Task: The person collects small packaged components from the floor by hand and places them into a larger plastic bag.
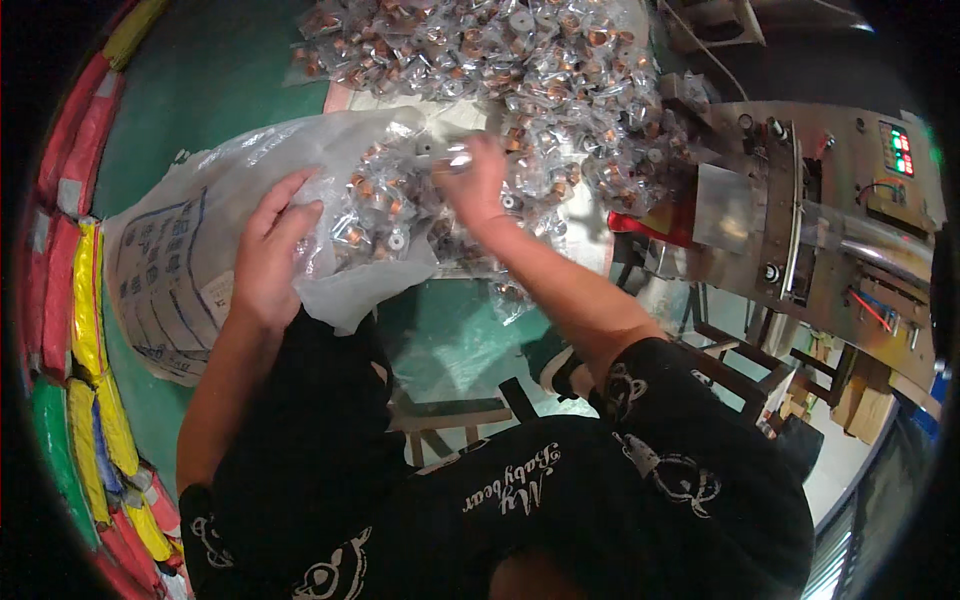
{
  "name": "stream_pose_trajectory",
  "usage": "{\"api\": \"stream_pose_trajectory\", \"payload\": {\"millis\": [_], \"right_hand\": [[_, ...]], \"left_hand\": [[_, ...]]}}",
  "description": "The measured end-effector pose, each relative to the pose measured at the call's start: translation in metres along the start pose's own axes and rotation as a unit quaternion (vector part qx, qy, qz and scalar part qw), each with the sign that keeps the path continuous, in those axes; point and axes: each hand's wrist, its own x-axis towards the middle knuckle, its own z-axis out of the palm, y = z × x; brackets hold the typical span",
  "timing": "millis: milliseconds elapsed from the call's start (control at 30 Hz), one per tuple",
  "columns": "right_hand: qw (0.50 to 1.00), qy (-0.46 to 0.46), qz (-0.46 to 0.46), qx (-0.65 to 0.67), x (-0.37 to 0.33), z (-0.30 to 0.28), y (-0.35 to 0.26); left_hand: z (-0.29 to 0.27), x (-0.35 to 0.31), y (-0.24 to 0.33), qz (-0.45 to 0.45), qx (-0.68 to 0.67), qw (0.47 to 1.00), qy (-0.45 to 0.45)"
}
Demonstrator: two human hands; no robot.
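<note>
A large white translucent plastic sack (180,240) lies on its side, mouth toward the middle. My left hand (270,250) grips the sack's edge, thumb and fingers closed on the plastic. Inside the mouth are several small clear packets (375,215) with copper-coloured rings and grey metal discs. My right hand (472,180) is over the packets at the sack's mouth, fingers curled and smeared by motion. Something shiny shows at its fingertips; whether it is held I cannot tell. Beyond lies a big heap of the same packets (480,60), running down to the right hand.
At the right stands a metal machine (750,210) with a lit display, a red tray-like part (655,225) reaching toward the heap. Red, yellow and green stuffed sacks (85,310) line the left edge. A wooden stool (450,412) is close to my legs, on a green floor (460,340).
</note>
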Motion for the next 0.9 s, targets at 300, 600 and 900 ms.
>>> {"api": "stream_pose_trajectory", "payload": {"millis": [300,600,900], "right_hand": [[0.878,-0.372,0.029,0.301,0.013,-0.004,-0.084],[0.822,-0.480,-0.020,-0.307,-0.068,-0.017,0.014],[0.917,-0.359,-0.015,-0.173,-0.038,0.005,0.048]], "left_hand": [[-0.007,-0.006,0.014,0.090,-0.119,0.988,-0.034],[-0.010,-0.007,0.012,0.041,-0.055,0.998,0.015],[-0.002,-0.012,0.007,0.033,-0.040,0.999,0.018]]}}
